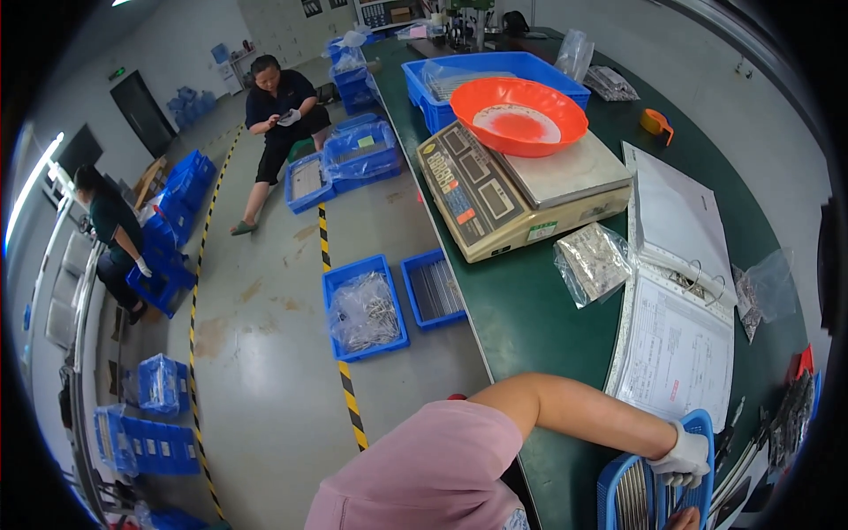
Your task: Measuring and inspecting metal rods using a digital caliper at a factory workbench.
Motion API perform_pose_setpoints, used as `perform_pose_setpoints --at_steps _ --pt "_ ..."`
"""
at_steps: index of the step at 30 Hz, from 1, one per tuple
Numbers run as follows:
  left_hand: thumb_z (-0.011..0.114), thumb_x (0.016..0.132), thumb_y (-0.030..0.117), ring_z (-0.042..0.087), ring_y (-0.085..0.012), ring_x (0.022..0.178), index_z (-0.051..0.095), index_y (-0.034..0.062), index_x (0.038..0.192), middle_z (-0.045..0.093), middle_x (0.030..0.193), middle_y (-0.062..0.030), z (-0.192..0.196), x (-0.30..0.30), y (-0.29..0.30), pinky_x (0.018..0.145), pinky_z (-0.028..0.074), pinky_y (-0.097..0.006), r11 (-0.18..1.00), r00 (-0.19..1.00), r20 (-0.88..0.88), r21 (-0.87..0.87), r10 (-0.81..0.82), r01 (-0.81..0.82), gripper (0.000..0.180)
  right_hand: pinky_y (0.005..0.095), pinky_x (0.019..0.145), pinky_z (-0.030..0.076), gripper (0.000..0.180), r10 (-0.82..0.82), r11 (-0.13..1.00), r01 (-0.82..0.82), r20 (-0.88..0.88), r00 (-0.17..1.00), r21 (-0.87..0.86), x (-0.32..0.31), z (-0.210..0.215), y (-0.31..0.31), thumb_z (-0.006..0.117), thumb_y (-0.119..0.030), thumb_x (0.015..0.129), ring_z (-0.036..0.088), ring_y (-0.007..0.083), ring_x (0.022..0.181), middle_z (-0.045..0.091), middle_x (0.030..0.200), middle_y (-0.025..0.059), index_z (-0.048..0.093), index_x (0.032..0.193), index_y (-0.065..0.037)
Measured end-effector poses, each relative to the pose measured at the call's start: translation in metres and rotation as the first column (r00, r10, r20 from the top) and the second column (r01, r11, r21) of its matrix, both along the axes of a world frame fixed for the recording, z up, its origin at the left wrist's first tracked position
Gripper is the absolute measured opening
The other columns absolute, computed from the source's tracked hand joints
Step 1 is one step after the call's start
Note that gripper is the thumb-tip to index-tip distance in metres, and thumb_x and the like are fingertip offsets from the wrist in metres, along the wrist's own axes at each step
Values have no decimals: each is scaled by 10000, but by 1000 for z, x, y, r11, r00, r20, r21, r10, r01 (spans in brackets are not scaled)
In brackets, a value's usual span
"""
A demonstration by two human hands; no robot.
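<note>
My left hand [685, 457], in a white glove, reaches into a blue plastic basket [608, 484] at the lower right. Its fingers are curled down among slim metal rods [632, 499], and what they grip is hidden beneath them. A few bare fingers of my right hand [684, 519] show at the bottom edge, beside the same rods. The rest of that hand is cut off by the frame. The basket rests on a green tabletop [565, 442], close to an open ring binder [676, 353] with printed sheets.
A weighing scale [477, 190] carries an orange bowl [519, 115]. Around it are a bag of small parts [594, 262], an orange scoop [654, 121] and a large blue bin [424, 97]. Blue crates [367, 305] stand on the floor. Two people [287, 106] sit farther off.
</note>
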State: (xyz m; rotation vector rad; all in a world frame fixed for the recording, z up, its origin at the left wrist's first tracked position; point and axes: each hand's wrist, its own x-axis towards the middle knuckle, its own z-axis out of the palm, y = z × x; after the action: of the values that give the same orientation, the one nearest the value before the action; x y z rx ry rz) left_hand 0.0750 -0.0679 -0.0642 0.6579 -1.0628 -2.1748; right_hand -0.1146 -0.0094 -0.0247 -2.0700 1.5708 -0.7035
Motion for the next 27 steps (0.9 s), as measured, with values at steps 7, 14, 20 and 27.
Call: perform_pose_setpoints --at_steps 7,14,20,27 --pt "475 812 66 380 -145 409 565 -44 710 440 522 -44 17 5 16 374 291 -262 998 999 -5 -12 54 -54 175 277 473 315 318 -75 997 78 165 983 -15 -20 -24 -10 418 -193 866 409 135 499 464 538 41 527 636 -3" --pt "491 793 124 496 -172 407 641 -27 731 554 571 -85 0 4 12 376 416 -283 995 995 41 -58 86 -84 222 328 465 329 412 144 977 -154 -73 987 -147 -29 -27 -15 335 -249 890 429 206 479 468 527 98 512 618 5" --pt "526 803 175 469 -152 403 631 -12 735 531 549 -66 21 1 24 382 395 -280 987 993 42 -120 111 -105 225 194 498 275 278 -143 943 238 366 920 -231 -61 -64 -23 442 -231 921 338 46 559 363 642 -54 445 691 -76" --pt "538 839 331 461 -72 586 615 38 998 513 728 -11 24 38 23 526 410 -206 987 964 234 -127 129 -101 342 305 513 342 286 -25 983 30 34 999 -180 1 1 0 468 -167 871 450 185 537 453 578 88 481 651 15"
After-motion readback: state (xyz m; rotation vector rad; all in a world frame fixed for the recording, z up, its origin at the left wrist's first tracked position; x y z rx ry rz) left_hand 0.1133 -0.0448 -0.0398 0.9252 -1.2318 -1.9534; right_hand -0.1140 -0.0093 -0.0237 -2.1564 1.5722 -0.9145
